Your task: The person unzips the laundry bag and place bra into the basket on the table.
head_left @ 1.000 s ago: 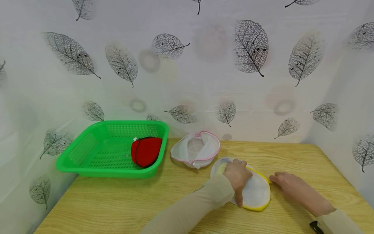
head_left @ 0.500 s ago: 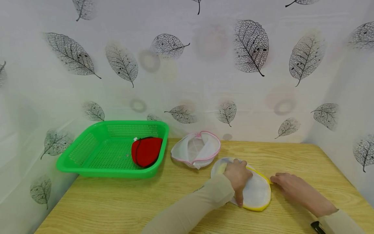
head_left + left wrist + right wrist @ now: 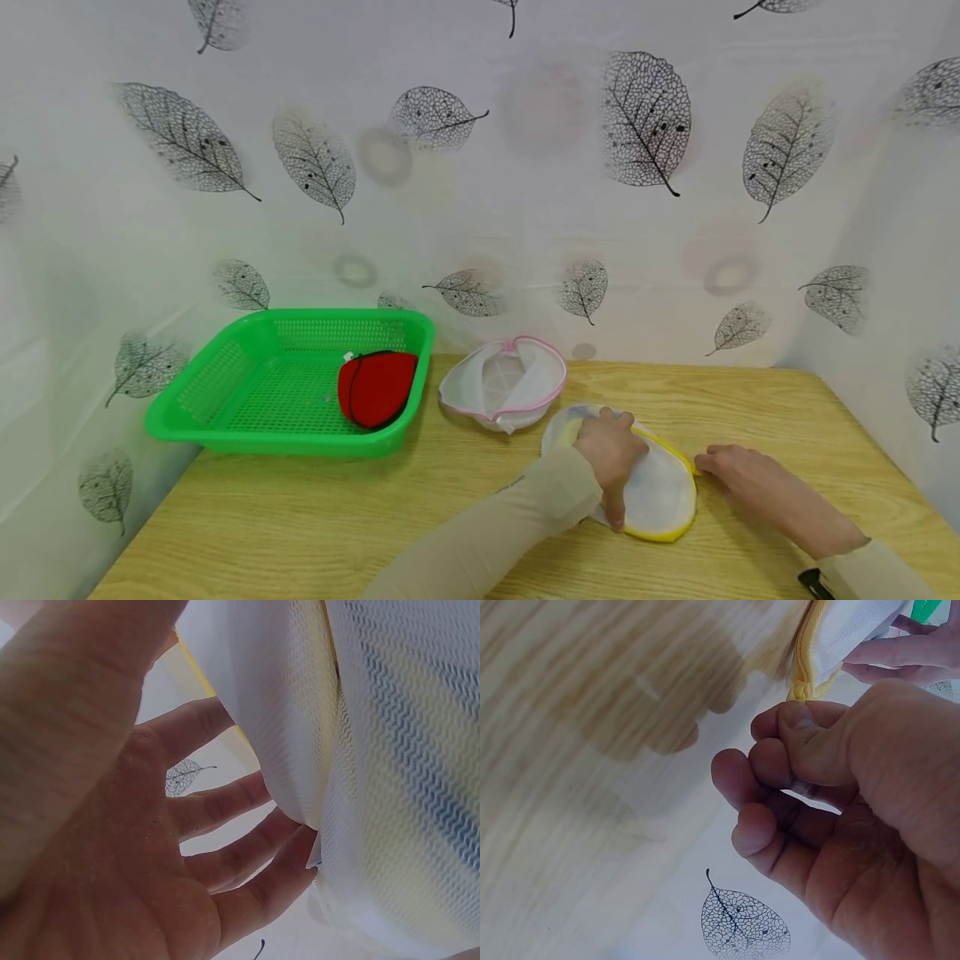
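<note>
A white mesh laundry bag (image 3: 660, 492) with a yellow zipper edge lies on the wooden table, right of centre. Across its left part my left hand (image 3: 611, 454) grips it, thumb toward the near rim and fingers spread over the far side. In the left wrist view, those fingertips (image 3: 289, 840) meet a fold of the bag's fabric, and blue and yellow show through the mesh. My right hand (image 3: 750, 483) pinches the yellow zipper end (image 3: 801, 688) between thumb and forefinger at the bag's right side. Its other fingers are curled.
A second white mesh bag (image 3: 457, 387) with pink trim sits open-mouthed behind, toward the wall. Left of it stands a green plastic basket (image 3: 300, 446) holding a red pouch-like item (image 3: 378, 387). A leaf-patterned sheet (image 3: 517, 208) hangs behind and beside the table (image 3: 315, 525).
</note>
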Motion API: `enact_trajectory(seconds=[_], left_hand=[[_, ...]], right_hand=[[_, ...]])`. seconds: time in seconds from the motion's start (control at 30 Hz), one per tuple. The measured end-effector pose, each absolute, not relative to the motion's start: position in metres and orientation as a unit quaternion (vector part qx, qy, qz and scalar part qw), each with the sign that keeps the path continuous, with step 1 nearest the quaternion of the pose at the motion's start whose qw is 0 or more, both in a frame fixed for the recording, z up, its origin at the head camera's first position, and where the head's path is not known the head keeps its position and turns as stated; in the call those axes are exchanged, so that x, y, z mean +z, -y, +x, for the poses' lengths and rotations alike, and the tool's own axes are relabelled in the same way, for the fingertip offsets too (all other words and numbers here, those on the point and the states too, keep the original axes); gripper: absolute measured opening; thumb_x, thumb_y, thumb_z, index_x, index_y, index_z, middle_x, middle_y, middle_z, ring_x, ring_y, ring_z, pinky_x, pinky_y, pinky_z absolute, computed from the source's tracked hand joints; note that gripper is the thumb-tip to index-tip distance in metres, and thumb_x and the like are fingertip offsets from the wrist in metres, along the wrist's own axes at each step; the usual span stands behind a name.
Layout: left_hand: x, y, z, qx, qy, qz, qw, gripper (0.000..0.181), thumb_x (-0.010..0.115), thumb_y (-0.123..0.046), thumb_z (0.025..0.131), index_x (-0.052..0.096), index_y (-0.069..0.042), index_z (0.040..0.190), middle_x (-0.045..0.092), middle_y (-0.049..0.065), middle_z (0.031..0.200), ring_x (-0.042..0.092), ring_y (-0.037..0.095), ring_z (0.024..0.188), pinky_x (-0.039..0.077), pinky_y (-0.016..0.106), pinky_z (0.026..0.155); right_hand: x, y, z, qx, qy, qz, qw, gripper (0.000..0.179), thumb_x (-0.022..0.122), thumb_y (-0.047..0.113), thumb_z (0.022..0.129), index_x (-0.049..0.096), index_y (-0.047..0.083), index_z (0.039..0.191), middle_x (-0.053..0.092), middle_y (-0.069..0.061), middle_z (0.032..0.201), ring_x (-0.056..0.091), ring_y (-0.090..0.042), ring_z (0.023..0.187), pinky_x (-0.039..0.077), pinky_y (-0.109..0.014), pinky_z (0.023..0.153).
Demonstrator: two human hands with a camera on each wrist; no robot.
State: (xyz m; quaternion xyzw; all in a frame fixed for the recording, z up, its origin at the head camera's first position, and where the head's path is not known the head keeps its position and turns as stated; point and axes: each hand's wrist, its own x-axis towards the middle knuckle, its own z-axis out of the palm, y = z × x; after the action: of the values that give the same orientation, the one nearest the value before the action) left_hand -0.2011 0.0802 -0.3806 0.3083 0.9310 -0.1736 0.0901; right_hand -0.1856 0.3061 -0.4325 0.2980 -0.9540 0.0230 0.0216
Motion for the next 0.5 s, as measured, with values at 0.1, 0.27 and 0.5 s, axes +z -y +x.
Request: enact_trajectory(seconds=[0.1, 0.27, 0.5], left_hand=[[-0.3794, -0.0798, -0.201, -0.176, -0.929, 0.311, 0.093, 0.096, 0.092, -0.072, 0.048, 0.056, -0.054, 0.136, 0.049, -0.018, 0.126, 0.047, 0.006, 0.112, 0.052, 0.022, 0.082], [-0.3778, -0.0783, -0.2011, -0.178, -0.927, 0.316, 0.098, 0.096, 0.092, -0.072, 0.05, 0.055, -0.054, 0.137, 0.049, -0.018, 0.126, 0.047, 0.006, 0.112, 0.053, 0.022, 0.083], [-0.378, -0.0816, -0.1988, -0.197, -0.926, 0.308, 0.097, 0.103, 0.091, -0.073, 0.051, 0.047, -0.056, 0.143, 0.045, -0.018, 0.138, 0.047, 0.006, 0.122, 0.053, 0.021, 0.09]], right_hand=[[-0.4329, -0.3072, -0.1851, 0.026, 0.952, 0.305, 0.026, 0.024, 0.072, 0.001, 0.088, 0.059, 0.02, 0.08, 0.05, 0.013, 0.074, 0.042, -0.001, 0.063, 0.037, -0.025, 0.055], [-0.4343, -0.3077, -0.1836, 0.03, 0.943, 0.329, 0.05, 0.027, 0.073, 0.002, 0.086, 0.056, 0.02, 0.077, 0.048, 0.013, 0.072, 0.04, -0.001, 0.062, 0.037, -0.025, 0.054], [-0.4328, -0.3042, -0.182, 0.044, 0.948, 0.312, 0.045, 0.031, 0.07, 0.003, 0.09, 0.051, 0.021, 0.074, 0.042, 0.015, 0.068, 0.035, -0.001, 0.061, 0.034, -0.024, 0.054]])
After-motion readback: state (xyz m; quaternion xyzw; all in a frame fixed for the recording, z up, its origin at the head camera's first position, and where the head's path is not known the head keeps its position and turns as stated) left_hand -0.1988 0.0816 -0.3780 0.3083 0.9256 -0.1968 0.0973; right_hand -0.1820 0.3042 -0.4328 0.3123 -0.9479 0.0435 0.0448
